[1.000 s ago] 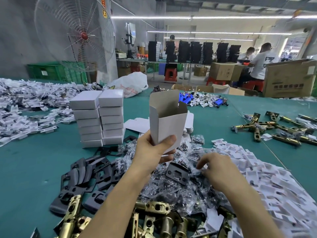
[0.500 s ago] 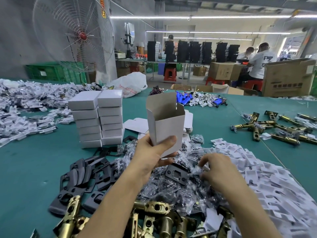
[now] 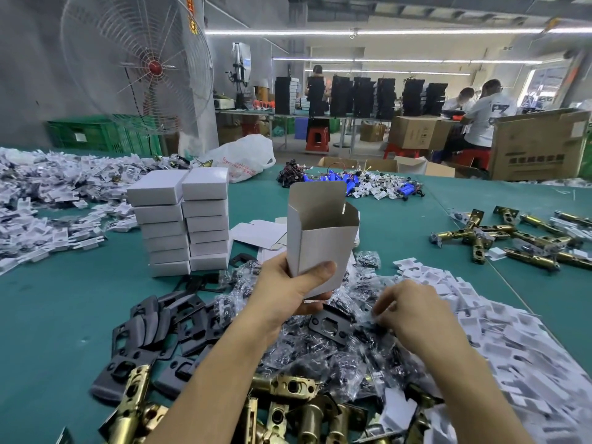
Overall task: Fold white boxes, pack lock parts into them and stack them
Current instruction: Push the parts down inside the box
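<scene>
Here the open white box [image 3: 320, 241] is held upright by the L hand [image 3: 288, 293], thumb on its front, over the small bags [image 3: 320, 357]. The R hand [image 3: 413, 312] is curled into the bags at 4 o'clock; a pinch can't be told. Shut boxes [image 3: 182, 219] are stacked at 9 o'clock
</scene>
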`<state>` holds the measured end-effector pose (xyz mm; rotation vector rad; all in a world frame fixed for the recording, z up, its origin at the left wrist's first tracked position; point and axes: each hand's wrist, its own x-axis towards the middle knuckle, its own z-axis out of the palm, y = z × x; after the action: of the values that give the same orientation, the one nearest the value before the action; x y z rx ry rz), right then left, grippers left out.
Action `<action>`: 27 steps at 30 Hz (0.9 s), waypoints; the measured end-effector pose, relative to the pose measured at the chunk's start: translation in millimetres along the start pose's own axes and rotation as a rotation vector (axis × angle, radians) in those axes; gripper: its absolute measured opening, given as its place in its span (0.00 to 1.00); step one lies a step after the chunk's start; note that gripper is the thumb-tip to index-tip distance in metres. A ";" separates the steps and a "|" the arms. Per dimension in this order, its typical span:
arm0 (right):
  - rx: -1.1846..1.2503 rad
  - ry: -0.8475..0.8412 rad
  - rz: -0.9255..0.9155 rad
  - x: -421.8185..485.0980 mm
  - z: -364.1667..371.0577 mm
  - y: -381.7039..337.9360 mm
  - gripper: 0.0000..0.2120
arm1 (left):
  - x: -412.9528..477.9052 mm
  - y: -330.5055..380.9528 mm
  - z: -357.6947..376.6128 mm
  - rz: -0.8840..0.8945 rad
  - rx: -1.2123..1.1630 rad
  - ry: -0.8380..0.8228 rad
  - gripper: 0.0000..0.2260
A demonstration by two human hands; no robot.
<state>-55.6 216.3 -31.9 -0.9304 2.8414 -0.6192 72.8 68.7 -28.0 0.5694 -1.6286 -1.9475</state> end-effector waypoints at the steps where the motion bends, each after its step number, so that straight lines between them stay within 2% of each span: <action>1: -0.002 -0.005 -0.018 -0.8 -0.7 -1.6 0.12 | 0.0 -0.1 -0.1 -0.001 0.009 0.002 0.26; 8: 0.106 0.068 -0.153 -4.6 -16.8 -7.1 0.08 | 0.5 -1.4 -0.7 0.002 0.041 0.020 0.24; 13: 0.607 0.510 -0.322 -18.7 -58.3 -15.5 0.13 | -1.9 -0.5 -1.5 -0.084 0.064 -0.075 0.25; 16: 0.661 0.702 -0.521 -35.0 -75.5 -25.6 0.07 | -4.9 -1.7 -0.6 -0.141 0.173 -0.212 0.24; 19: 0.502 0.659 -0.663 -43.9 -76.8 -34.9 0.07 | -7.1 -2.1 -0.4 -0.137 0.229 -0.284 0.24; 21: 0.407 0.587 -0.653 -42.4 -71.3 -38.1 0.06 | -7.9 -0.5 -0.6 -0.130 0.246 -0.327 0.24; 27: 0.308 0.533 -0.673 -41.7 -59.0 -45.9 0.08 | -9.6 0.9 0.2 -0.100 0.279 -0.397 0.11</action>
<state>-8.7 227.7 38.8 -1.8995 2.6359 -1.5173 80.1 74.8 -27.2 0.3877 -2.1786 -2.0123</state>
